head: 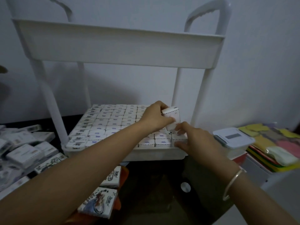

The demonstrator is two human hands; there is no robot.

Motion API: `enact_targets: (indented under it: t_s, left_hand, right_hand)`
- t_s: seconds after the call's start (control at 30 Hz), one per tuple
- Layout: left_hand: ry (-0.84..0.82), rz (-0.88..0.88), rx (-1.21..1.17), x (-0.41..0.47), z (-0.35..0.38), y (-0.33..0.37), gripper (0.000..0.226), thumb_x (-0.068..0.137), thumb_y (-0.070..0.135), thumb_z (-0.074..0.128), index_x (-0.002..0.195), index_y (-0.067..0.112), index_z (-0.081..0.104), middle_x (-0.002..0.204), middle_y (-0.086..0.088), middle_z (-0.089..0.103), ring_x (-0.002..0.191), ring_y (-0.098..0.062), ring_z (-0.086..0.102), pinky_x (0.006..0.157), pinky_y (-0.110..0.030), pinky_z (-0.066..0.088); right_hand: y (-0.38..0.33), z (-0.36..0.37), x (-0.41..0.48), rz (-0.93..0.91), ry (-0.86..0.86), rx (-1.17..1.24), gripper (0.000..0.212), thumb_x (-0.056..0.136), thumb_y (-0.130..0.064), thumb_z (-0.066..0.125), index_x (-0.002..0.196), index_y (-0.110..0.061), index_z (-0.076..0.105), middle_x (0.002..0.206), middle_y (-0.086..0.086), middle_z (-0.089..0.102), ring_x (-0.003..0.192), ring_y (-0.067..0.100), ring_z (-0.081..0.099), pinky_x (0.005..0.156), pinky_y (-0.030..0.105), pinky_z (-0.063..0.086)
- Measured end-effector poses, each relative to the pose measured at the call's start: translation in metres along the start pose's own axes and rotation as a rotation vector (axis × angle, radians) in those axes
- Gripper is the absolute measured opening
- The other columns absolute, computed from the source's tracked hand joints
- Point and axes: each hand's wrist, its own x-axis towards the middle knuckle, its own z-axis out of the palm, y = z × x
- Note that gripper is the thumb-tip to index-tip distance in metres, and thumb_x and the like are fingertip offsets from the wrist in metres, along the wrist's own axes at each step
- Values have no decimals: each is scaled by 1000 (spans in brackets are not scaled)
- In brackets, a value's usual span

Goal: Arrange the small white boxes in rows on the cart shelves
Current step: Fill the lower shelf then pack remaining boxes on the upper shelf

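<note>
Loose white boxes (24, 151) piled left of cart. Lower shelf (154, 155) packed with rows of boxes (110, 124). Left grip (155, 117) curled round one tilted box (172, 116), above right-side rows. Right grip (198, 140) loose, fingers spread, touching front-right boxes. Lidded container (233, 138) just right of cart.

Here's the cart (121, 46) standing against the wall (259, 62), upper shelf (162, 51) above, lower shelf (154, 155) below. On that lower shelf, rows of boxes (110, 124) run front to back, side by side. Over the right rear rows, the left grip (155, 117) holds one box (172, 117) above the others. Just in front of it, the right grip (194, 138) rests on the front right corner boxes. Left of the cart, a loose pile of boxes (24, 150). Before the cart, lower down, two packs (99, 202). Right of it, a lidded container (233, 140), then stacked packets (272, 146) beside that.
</note>
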Motion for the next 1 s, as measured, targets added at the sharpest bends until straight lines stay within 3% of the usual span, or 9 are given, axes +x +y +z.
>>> enact_targets:
  t_s: [0.1,0.2,0.37,0.57,0.67,0.8,0.9,0.93,1.0]
  left_hand:
    - [-61,46,46,4,6,-3,40,76,23,80,104,25,51,98,5,62,85,-12,65,72,-25,52]
    - [-98,110,89,7,9,-4,40,75,23,80,106,25,55,97,2,68,82,-15,68,78,-35,57]
    - [-143,123,91,13,11,-7,39,74,25,81,105,27,58,98,3,70,81,-13,68,80,-39,57]
    - [-186,141,91,15,16,-8,39,73,25,81,105,26,60,101,2,69,84,-14,68,85,-39,55]
    - [-193,147,81,15,19,-11,38,74,23,80,104,24,57,102,3,67,85,-15,67,80,-38,57]
    - [-114,102,36,17,18,-16,40,75,24,76,104,27,48,101,8,59,90,-11,61,70,-24,53]
    - [-117,18,-177,15,18,-17,49,80,22,69,123,35,50,100,3,63,87,-14,64,69,-26,55]
    - [-120,2,-221,16,19,-17,48,82,22,66,125,38,54,102,3,65,89,-13,65,70,-25,55]
    - [-96,-19,-244,19,21,-17,28,84,24,66,111,31,65,102,6,67,92,-13,65,71,-21,53]
  right_hand:
    - [6,8,-1,35,7,70,33,86,-43,66,116,-36,54,121,-10,63,94,9,60,70,21,39]
    - [8,13,-2,35,32,161,29,84,-42,68,112,-36,62,118,-11,65,71,-5,50,65,18,36]
    - [7,16,-7,-13,63,124,30,86,-41,66,114,-33,66,124,-11,60,90,0,54,82,20,45]
    - [6,20,-13,-53,131,74,27,88,-41,62,112,-31,69,117,-12,57,85,1,52,69,13,36]
    - [6,23,-15,-58,155,104,26,88,-40,64,110,-28,71,111,-10,60,79,0,47,63,10,29]
    - [5,25,-18,-50,180,103,24,89,-39,62,109,-29,71,112,-9,61,81,4,55,64,13,35]
    - [5,27,-20,-40,191,123,26,89,-42,59,108,-30,70,111,-10,60,83,7,60,66,15,42]
    - [5,27,-20,-37,191,128,26,89,-42,58,108,-30,70,110,-10,59,83,6,60,65,15,43]
    - [6,29,-20,-26,196,138,25,89,-42,59,108,-30,70,109,-11,59,84,6,60,62,9,37]
